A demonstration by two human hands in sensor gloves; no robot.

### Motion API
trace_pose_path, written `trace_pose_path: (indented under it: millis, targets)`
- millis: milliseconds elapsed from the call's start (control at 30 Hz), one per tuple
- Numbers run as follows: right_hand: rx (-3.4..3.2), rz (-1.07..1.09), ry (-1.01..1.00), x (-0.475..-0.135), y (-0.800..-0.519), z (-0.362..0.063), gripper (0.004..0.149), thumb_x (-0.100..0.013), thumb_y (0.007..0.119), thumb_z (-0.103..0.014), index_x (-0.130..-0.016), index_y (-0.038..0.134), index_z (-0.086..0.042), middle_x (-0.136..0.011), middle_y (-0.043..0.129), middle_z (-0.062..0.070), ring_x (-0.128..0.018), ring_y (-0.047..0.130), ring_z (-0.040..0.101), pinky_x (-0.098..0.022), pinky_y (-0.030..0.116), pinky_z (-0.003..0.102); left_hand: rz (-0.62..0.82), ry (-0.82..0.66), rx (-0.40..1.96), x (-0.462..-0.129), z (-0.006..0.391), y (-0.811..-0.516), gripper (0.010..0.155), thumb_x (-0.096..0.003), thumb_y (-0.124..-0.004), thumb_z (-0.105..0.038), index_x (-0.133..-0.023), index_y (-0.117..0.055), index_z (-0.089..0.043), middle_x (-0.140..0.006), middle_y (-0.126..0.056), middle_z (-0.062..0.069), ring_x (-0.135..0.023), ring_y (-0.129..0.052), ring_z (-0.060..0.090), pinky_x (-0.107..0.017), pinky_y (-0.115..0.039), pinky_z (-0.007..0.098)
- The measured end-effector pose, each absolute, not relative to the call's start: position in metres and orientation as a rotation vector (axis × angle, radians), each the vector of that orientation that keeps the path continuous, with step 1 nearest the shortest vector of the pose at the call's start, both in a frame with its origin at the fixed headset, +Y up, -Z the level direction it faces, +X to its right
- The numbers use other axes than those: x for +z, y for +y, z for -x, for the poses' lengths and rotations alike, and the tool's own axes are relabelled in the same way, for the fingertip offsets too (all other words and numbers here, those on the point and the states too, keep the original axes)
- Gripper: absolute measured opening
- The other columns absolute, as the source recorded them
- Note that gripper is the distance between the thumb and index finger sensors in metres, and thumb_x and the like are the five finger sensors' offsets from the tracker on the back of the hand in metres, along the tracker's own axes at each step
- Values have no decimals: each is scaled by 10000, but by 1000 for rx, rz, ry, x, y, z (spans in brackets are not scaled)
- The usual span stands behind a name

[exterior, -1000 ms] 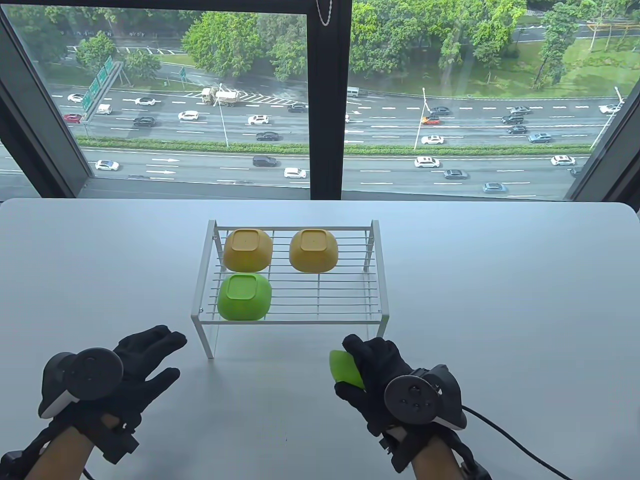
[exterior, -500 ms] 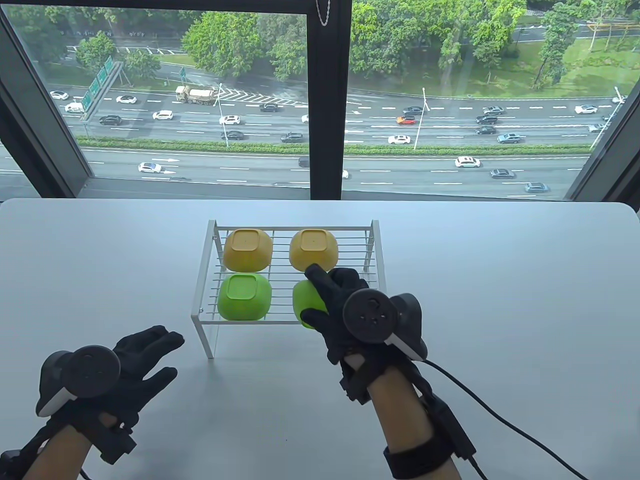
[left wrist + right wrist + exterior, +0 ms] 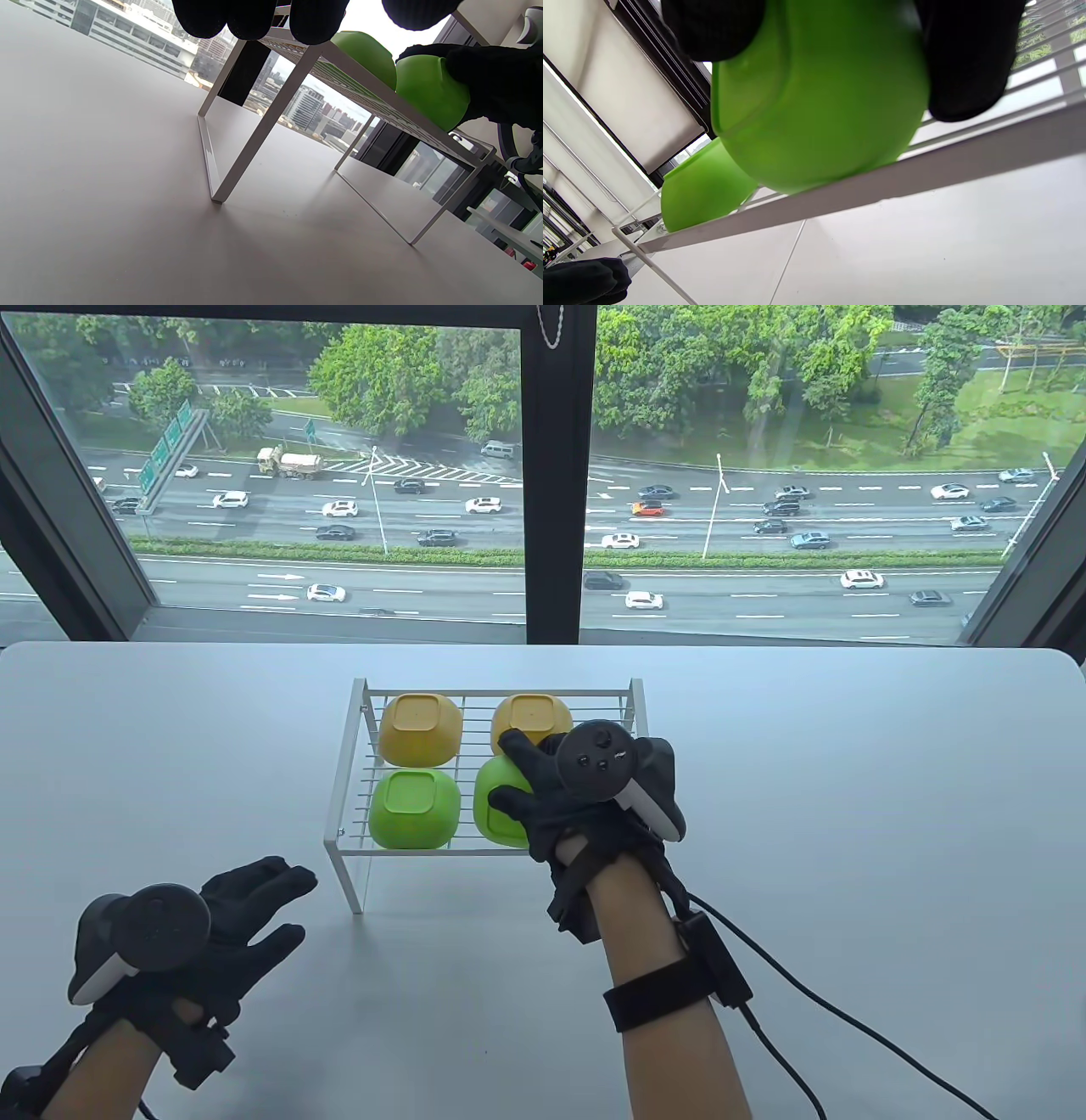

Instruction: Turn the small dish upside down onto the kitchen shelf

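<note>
Nearest the camera, the left hand [image 3: 182,929] hovers low over the white desk [image 3: 848,780], fingers [image 3: 263,891] loosely spread and holding nothing, much where it was a second ago. Beyond it, the action: the right hand [image 3: 585,797] has travelled from the desk in front of the rack up onto the kitchen shelf [image 3: 501,848], and it's carrying the small dish [image 3: 501,806], the green one. A second ago that dish was down at desk level; half a second ago it was tipped at the shelf's front edge; now it sits on the front right of the wire grid, bottom up, with fingers and thumb pinching its sides. From the right wrist view the dish [image 3: 818,106] looks to have its rim touching the front rail or just on the wires, though full contact is hard to confirm. Just left of it sits another green dish [image 3: 416,808], and behind, at the back of the shelf, two yellow dishes [image 3: 420,728], all inverted. That makes the flip look essentially done; I'd judge only the release remains, easing the fingers off without nudging the neighbours.
</note>
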State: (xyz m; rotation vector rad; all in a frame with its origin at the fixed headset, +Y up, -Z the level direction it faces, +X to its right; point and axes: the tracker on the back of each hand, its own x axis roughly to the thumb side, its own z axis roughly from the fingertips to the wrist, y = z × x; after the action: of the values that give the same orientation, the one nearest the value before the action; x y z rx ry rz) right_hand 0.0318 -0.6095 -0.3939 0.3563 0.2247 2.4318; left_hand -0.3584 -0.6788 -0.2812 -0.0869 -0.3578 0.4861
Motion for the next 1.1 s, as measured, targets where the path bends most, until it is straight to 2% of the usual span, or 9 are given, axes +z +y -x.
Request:
trace_pose_path:
  millis: [67,100,233,333,433,633,800,900,1100]
  targets:
    - [2431,-322,236,-398,-610,-33,710,-468,808,-487,-1107,622,-236,-1053,589,234,-732,834,462,-408,908,596,91,-356,489,-282,359,-679,697,-457,-652,-587,-1092,-613,-302,-1186,-528,124,-1052,-570,424,-762,-444,725]
    - [2456,-299,219,-400,-608,-33,704,-463,820,-483,-1097,652,-227,-1038,634,238,-730,838,459,-479,878,594,92,-354,493,-282,359,-679,695,-458,-653,-586,-1091,-614,-303,-1185,-531,124,-1052,-572,423,-762,-444,724]
    - [2629,-289,76,-400,-605,-28,675,-436,868,-491,-1034,752,-199,-1042,683,197,-756,861,458,-516,822,626,95,-352,500,-282,359,-679,695,-457,-652,-587,-1091,-614,-304,-1185,-530,124,-1053,-570,422,-762,-444,725]
    - [2780,-289,-3,-397,-610,-23,669,-433,857,-509,-986,754,-147,-985,744,175,-708,914,395,-512,844,589,98,-354,505,-282,359,-678,695,-458,-652,-588,-1091,-615,-303,-1185,-531,124,-1052,-572,423,-761,-446,725]
    - [2746,-294,-133,-388,-609,-21,713,-415,899,-480,-1007,714,-130,-995,714,190,-738,855,425,-560,779,607,94,-350,511,-283,359,-678,695,-457,-653,-587,-1090,-617,-303,-1187,-532,96,-1051,-571,424,-761,-444,726]
    - [2683,-382,-271,-352,-601,-34,694,-476,793,-542,-1044,671,-162,-1041,657,188,-803,783,431,-607,717,608,87,-336,509,-283,363,-677,696,-457,-655,-584,-1090,-617,-299,-1184,-533,126,-1050,-572,426,-760,-442,727]
    - [2706,-389,-425,-295,-603,-72,713,-481,775,-566,-1067,631,-185,-1077,607,177,-855,722,427,-632,686,605,78,-335,485,-282,359,-675,696,-458,-655,-585,-1092,-613,-303,-1188,-535,97,-1053,-573,425,-762,-444,725]
    - [2727,-310,-498,-267,-618,-110,732,-486,766,-581,-1079,608,-182,-1090,583,179,-873,700,428,-636,676,617,70,-324,466,-283,356,-672,698,-459,-654,-587,-1096,-604,-306,-1192,-529,99,-1058,-566,429,-763,-440,726]
    - [2690,-210,-566,-251,-659,-154,738,-488,753,-599,-1076,599,-180,-1091,584,172,-875,704,426,-639,672,619,37,-283,430,-288,360,-671,703,-462,-655,-587,-1104,-590,-310,-1201,-516,102,-1067,-555,432,-765,-434,728]
